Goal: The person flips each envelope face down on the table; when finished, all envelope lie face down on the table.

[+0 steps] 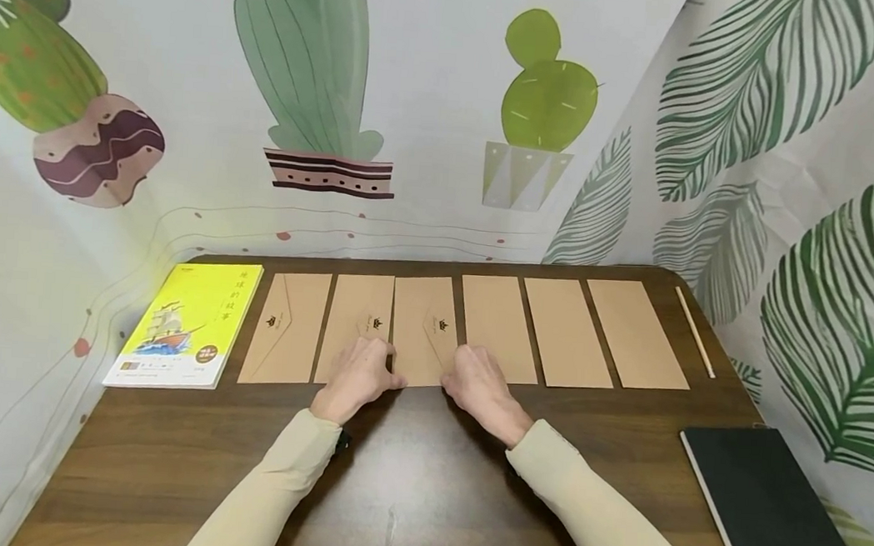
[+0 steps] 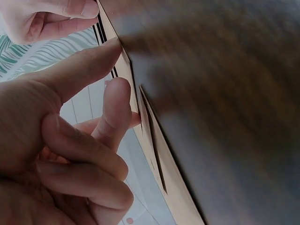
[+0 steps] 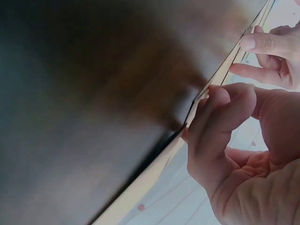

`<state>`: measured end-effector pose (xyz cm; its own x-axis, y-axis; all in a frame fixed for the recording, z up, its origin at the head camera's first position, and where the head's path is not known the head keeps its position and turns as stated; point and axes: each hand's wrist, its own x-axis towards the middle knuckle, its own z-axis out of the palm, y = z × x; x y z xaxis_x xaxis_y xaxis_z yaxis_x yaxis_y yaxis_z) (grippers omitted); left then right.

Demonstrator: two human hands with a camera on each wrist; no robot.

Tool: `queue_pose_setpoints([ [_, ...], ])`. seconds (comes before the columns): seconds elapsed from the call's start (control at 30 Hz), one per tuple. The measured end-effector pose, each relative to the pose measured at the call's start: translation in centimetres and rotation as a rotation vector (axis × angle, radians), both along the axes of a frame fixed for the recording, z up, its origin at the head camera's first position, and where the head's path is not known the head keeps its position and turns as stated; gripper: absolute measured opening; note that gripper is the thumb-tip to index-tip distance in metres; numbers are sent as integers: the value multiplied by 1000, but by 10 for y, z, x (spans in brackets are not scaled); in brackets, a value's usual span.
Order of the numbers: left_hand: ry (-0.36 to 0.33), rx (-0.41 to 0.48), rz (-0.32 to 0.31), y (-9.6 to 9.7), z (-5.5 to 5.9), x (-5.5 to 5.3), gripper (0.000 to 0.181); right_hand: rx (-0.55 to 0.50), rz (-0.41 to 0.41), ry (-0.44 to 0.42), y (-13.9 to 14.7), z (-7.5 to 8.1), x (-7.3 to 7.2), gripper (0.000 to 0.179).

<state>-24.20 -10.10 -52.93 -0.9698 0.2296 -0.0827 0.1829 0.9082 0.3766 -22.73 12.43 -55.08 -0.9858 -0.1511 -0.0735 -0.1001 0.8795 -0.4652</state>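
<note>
Here, just below the third envelope (image 1: 421,318) from the left, we find both hands at its near edge. The left hand (image 1: 362,367) has its thumb stretched out to the third envelope's near left corner, well apart from the index finger, with the other fingers bent. We see the right hand (image 1: 479,384) at the near right corner, its fingers curled in and the gap narrow; whether they pinch the paper we cannot tell.

Left of the third envelope, the second envelope (image 1: 356,301) lies so close that the long edges almost meet, and its lower part passes under the left hand. Further left we have the first envelope (image 1: 298,327), then a yellow book (image 1: 212,318).

Right of the third envelope come three plain envelopes (image 1: 569,331), with thin strips of dark wood between them. Beyond these, near the table's right edge, we see a thin wooden stick (image 1: 695,332); a dark notebook (image 1: 775,511) lies nearer to us, well to the third envelope's right.

Behind the third envelope, only a narrow band of table (image 1: 428,473) separates it from the patterned backdrop (image 1: 446,131); in front, a broad stretch of wood gives the forearms room.
</note>
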Motion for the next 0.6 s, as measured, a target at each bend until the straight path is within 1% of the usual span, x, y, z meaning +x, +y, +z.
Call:
queue_pose_setpoints([
  [0.07,-9,4,4,1,4,2,45,11,19,60,-2,-2,0,46],
  [0.1,-16,1,4,2,7,3,47,17,27,83,-4,4,2,46],
  [0.13,-20,-2,1,1,5,2,49,19,36,107,-6,10,5,46],
  [0.17,-7,-6,-8,1,2,1,51,36,43,142,-9,15,8,46],
  [0.23,2,-2,-11,0,-5,-1,51,41,50,171,-14,31,16,46],
  [0.27,-4,-5,-13,1,0,1,51,44,48,171,-17,40,21,47],
  [0.3,0,-3,-15,2,2,3,50,58,44,167,-19,51,25,48],
  [0.33,15,-2,-20,1,1,3,50,74,40,174,-21,54,28,49],
  [0.37,15,-2,-21,3,10,7,49,98,38,184,-22,56,30,50],
  [0.4,-1,1,-16,4,19,11,49,107,34,173,-23,59,31,52],
  [0.47,-8,6,-11,6,35,19,49,152,29,181,-24,60,33,53],
  [0.53,-17,14,-4,6,38,21,51,180,22,185,-24,60,33,50],
  [0.6,-36,16,3,4,36,20,54,179,1,179,-24,60,33,42],
])
